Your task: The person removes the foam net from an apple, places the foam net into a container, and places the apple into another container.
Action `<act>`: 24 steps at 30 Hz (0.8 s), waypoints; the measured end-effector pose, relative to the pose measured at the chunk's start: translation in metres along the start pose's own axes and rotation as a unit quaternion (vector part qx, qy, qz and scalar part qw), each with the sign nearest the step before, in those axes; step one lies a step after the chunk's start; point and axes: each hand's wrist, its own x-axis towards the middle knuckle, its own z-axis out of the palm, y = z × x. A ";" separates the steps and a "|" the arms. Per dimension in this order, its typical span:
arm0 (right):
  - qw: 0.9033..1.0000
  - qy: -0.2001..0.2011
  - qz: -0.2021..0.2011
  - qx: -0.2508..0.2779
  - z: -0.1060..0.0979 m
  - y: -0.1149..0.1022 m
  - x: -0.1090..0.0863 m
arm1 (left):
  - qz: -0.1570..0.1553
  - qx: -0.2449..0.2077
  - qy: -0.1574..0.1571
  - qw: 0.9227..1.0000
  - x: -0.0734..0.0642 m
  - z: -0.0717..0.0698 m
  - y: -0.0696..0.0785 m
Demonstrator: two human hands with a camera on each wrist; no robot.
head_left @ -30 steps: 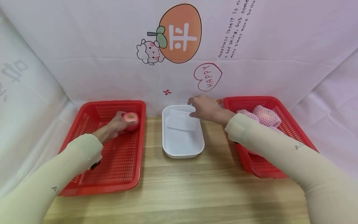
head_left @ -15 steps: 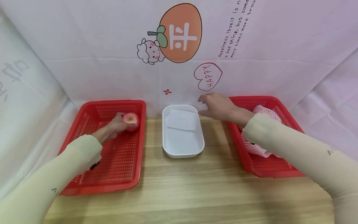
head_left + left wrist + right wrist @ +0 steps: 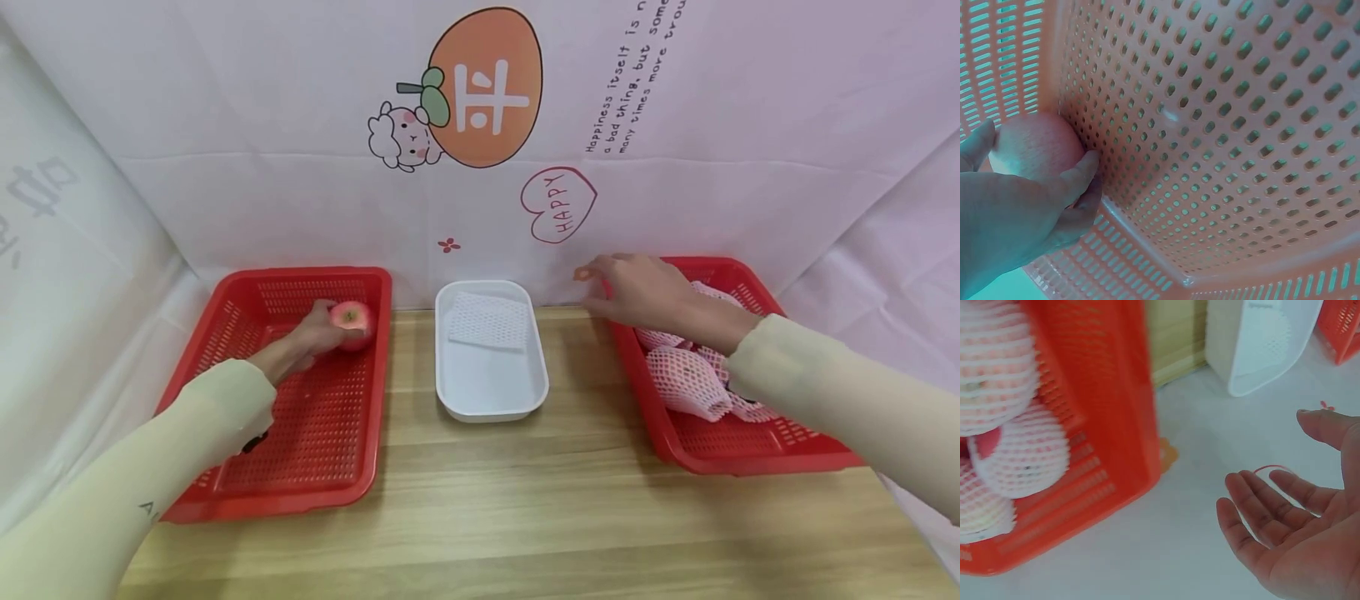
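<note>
Far left, on the pale wooden tabletop (image 3: 480,500): a red perforated plastic basket (image 3: 300,450) with a round red-pink apple (image 3: 352,321) at its back right corner, gripped by the left hand (image 3: 315,333), fingers curled round the fruit and pressed against the mesh wall. In the middle: a white rectangular plastic tray (image 3: 491,392) holding one flat white foam net sleeve (image 3: 489,321). To the right: the right hand (image 3: 637,287), empty, fingers relaxed and spread apart, hovering over the near-left rim of a second red perforated basket (image 3: 750,454) filled with apples wrapped in pink-white foam netting (image 3: 686,379).
</note>
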 end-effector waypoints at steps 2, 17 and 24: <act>1.000 -0.010 0.022 -0.002 -0.001 0.008 -0.006 | 0.001 -0.004 -0.001 1.000 -0.002 0.000 0.000; 0.995 -0.076 0.062 -0.021 0.008 0.071 -0.060 | 0.005 0.003 0.014 1.000 -0.008 -0.009 0.000; 0.991 -0.105 0.080 0.000 0.020 0.087 -0.080 | 0.004 0.015 0.009 1.000 -0.016 -0.016 0.005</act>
